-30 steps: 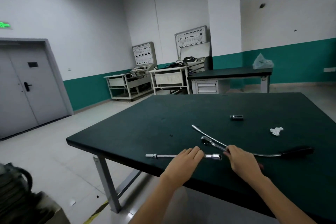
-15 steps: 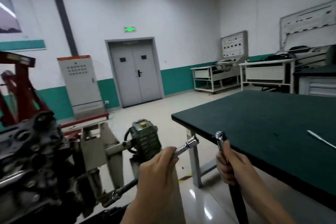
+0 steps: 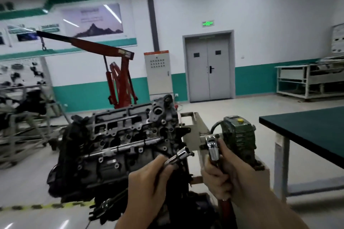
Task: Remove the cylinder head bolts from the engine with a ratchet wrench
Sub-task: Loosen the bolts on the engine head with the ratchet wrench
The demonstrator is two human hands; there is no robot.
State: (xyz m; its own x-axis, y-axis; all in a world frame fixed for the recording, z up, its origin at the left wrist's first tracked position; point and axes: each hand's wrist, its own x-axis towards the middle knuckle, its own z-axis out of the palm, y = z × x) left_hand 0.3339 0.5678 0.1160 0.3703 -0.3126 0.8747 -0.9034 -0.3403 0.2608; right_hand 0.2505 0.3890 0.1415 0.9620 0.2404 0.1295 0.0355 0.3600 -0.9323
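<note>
Though both chrome, flat ratchet, cylindrical socket.

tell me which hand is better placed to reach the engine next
Left, probably: the left hand holds the socket extension nearest the engine, while the right hand holds the ratchet wrench farther off.

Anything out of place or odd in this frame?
A chrome bar lies slanted across the engine, seemingly loose. Otherwise nothing: left hand holds the socket extension, right hand the ratchet wrench, not yet joined.
</note>
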